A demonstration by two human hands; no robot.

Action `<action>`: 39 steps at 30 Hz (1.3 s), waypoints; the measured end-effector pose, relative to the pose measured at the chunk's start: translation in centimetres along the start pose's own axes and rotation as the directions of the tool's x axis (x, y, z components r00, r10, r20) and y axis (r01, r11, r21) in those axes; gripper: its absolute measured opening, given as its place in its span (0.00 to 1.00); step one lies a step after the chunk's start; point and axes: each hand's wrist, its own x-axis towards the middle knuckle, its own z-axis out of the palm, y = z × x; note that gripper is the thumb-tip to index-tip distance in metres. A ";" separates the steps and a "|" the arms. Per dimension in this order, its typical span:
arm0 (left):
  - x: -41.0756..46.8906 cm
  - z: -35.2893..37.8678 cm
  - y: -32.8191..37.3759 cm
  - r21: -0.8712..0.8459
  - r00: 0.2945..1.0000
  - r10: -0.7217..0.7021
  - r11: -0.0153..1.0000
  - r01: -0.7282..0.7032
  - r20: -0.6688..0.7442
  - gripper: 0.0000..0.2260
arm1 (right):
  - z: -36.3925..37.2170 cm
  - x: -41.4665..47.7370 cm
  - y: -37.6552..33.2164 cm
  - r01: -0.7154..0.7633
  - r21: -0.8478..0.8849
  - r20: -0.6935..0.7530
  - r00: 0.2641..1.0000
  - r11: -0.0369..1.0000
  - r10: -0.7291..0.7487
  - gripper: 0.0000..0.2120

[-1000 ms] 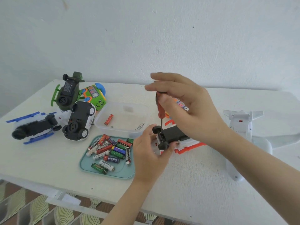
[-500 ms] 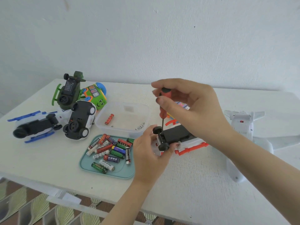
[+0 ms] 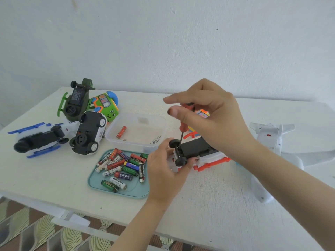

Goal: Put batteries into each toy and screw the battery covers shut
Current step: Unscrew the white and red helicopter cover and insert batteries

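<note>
white counter [image 3: 54, 178] against a pale wall [image 3: 163, 42]. just right of the teal battery tray [image 3: 135, 189], the left hand [image 3: 163, 173] grips an upturned red-and-white toy [image 3: 212, 158]; the right hand [image 3: 217, 120] pinches a red screwdriver [image 3: 183, 126], tip on its black underside.

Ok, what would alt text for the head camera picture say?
A left hand grips an upside-down red and white toy on a table while the right hand holds a red screwdriver to its black underside. A tray of batteries and more toys lie to the left.
</note>
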 end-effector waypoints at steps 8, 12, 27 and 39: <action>-0.1 -0.1 0.3 0.020 1.000 0.009 1.000 -0.009 0.002 0.30 | -1.0 0.1 0.2 -0.048 0.099 0.134 0.990 0.994 0.034 0.15; -0.1 -0.1 0.3 0.016 1.000 0.015 1.000 -0.015 -0.007 0.29 | -0.8 0.0 0.7 0.114 -0.171 0.017 0.993 0.979 -0.113 0.12; -0.1 0.0 0.2 0.003 1.000 0.010 1.000 -0.010 0.000 0.28 | 0.0 0.1 0.0 -0.004 -0.056 0.056 0.998 0.998 0.008 0.15; 0.1 -0.1 0.3 0.010 1.000 0.024 1.000 -0.024 -0.001 0.28 | -0.1 0.4 -0.4 -0.098 -0.038 0.099 0.990 0.994 0.101 0.17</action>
